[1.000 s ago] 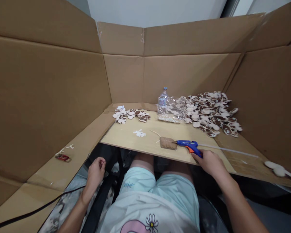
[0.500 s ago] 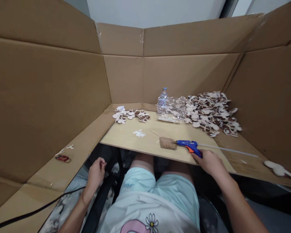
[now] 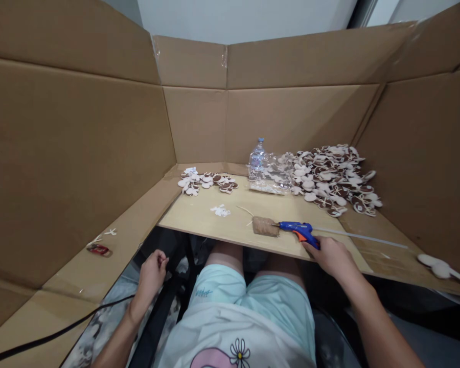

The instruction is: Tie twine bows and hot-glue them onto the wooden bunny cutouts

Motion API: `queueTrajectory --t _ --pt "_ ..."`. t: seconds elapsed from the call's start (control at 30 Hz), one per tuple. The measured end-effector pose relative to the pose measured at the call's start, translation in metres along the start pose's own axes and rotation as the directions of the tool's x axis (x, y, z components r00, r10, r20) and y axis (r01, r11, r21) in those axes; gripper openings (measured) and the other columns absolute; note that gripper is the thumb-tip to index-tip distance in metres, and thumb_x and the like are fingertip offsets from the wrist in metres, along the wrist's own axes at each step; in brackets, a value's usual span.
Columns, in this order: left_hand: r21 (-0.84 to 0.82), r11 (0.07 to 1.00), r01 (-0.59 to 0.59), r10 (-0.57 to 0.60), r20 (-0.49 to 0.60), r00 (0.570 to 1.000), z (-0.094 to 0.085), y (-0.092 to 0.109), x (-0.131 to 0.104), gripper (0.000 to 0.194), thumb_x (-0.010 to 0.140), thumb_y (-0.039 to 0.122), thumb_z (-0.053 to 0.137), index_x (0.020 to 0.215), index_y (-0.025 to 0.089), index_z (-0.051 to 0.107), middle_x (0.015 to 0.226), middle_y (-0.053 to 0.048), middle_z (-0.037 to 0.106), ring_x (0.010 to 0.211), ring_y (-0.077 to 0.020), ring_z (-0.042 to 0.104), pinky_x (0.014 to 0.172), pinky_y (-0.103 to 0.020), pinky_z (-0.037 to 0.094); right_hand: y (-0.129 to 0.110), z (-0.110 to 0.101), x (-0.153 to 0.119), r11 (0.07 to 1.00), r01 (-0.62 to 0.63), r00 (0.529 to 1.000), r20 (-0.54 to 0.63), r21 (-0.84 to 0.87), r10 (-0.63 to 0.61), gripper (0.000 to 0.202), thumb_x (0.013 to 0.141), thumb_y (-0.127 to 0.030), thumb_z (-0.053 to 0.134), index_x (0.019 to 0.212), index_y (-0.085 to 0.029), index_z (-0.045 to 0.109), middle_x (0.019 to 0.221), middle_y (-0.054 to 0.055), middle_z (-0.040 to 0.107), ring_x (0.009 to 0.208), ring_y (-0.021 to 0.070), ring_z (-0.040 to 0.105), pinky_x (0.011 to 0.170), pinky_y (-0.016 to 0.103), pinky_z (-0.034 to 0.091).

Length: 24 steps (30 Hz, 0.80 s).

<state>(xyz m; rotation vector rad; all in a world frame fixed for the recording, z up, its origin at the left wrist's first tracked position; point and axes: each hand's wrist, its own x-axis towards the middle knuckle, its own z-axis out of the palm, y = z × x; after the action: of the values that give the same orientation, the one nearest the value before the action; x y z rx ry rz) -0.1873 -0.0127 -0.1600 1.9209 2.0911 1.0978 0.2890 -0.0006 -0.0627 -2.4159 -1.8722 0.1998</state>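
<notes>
One right hand (image 3: 335, 256), grip around one glue gun (image 3: 296, 226), one left hand (image 3: 152, 272) curled (contents unclear), one bottle (image 3: 258, 150)

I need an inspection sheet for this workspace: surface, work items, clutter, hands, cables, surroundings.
Surface: pale board, bearing small white pieces.
Work items: blue glue gun, tip at the brown pad; translucent glue stick extends behind it.
Clutter: bottle and clear bag at back; large heap right, smaller heap left; red object far left.
Hands: right hand grips the glue gun; left hand curled, off the board, contents unclear.
Cables: black cord, lower left; ends not visible.
Surroundings: cardboard walls left, back and right.
</notes>
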Motion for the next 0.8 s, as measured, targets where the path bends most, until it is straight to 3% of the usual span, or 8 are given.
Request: queueTrajectory --t 0.8 --pt "-0.063 0.998 0.020 -0.018 0.028 0.999 0.0016 -0.0017 0.0008 0.010 0.074 0.030 0.050 0.068 0.022 0.052 0.062 0.000 0.060 0.054 -0.0164 0.059 0.053 -0.024 0.045 0.0028 0.0036 0.0015 1.000 0.001 1.000 0.001 0.008 -0.001 0.032 0.091 -0.038 0.048 0.097 -0.014 0.068 0.094 0.016 0.074 0.090 0.0300 0.069 0.065 0.030 0.041"
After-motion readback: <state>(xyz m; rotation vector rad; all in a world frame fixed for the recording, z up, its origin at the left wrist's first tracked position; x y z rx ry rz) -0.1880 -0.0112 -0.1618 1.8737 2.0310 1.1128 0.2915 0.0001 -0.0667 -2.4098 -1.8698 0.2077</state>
